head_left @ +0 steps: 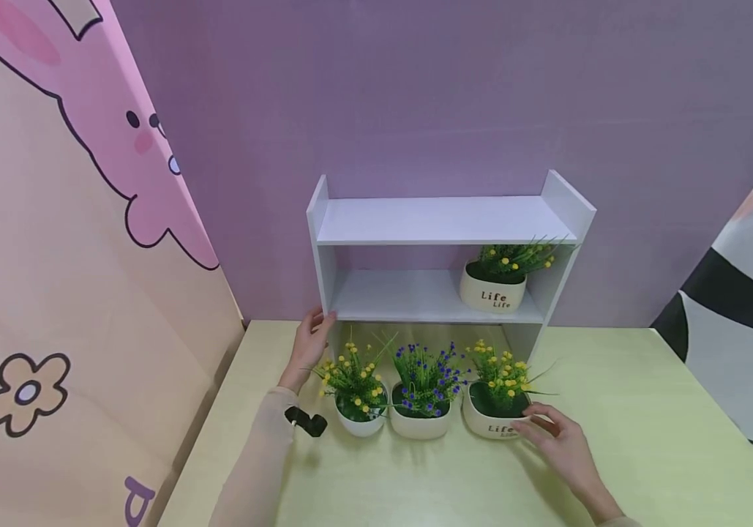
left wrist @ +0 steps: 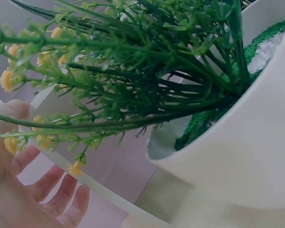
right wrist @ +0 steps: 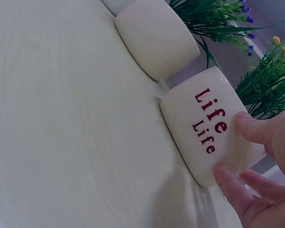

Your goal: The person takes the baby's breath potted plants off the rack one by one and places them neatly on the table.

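Observation:
My left hand (head_left: 310,344) is at the left side panel of a white two-tier shelf (head_left: 438,322), thumb by the panel's front edge. In the left wrist view its fingers (left wrist: 66,204) lie loosely spread outside that panel. My right hand (head_left: 563,446) holds the right end of a cream flowerpot (right wrist: 199,118) marked "Life", thumb on its front. Yellow flowers (head_left: 504,373) fill this pot, which stands on the table. Left of it are a pot with purple flowers (head_left: 425,377) and a white pot (head_left: 361,424) with yellow flowers, nearest my left hand.
Another "Life" pot (head_left: 493,296) with yellow flowers stands at the right on the shelf's lower board. The upper board (head_left: 429,219) is above it. A pale wooden table (head_left: 633,410) carries everything. A purple backdrop (head_left: 442,88) rises behind, with a decorated panel (head_left: 53,241) at left.

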Motion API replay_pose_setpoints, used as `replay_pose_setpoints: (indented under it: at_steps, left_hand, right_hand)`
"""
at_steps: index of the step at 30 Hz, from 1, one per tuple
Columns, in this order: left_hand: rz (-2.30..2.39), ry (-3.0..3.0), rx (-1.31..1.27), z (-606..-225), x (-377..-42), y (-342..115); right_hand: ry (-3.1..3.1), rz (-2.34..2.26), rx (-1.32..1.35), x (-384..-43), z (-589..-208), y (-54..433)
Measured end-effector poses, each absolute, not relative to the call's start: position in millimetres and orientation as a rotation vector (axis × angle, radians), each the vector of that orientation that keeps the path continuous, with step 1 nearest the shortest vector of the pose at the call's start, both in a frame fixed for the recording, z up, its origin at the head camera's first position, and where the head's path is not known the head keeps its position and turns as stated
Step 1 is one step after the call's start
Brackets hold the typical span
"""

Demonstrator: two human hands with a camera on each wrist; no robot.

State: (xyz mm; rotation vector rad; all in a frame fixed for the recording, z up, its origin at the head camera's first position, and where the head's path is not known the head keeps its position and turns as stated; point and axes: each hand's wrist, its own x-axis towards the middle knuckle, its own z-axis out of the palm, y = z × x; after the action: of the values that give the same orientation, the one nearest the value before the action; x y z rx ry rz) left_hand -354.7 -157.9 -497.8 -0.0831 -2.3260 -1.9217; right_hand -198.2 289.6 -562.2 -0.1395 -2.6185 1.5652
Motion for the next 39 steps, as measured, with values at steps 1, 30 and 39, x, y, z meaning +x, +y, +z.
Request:
replay_pose_setpoints:
  at_steps: [1,30,39]
  left_hand:
    - [-1.922,-2.325,-0.082,-497.3,-354.9,-157.9]
    - [-1.940,-2.313,-0.073,-496.4,-353.2,-157.1]
    - [-1.949,-2.303,-0.076,-496.6,-353.1,-156.4]
  right_hand:
    - [-2.617,1.555,-0.134,-198.4,-562.2,288.2]
    - [-2.592,1.554,-0.124,-192.0,-564.7,275.4]
    - [-2.552,1.546,-0.102,-191.2,-567.1,277.0]
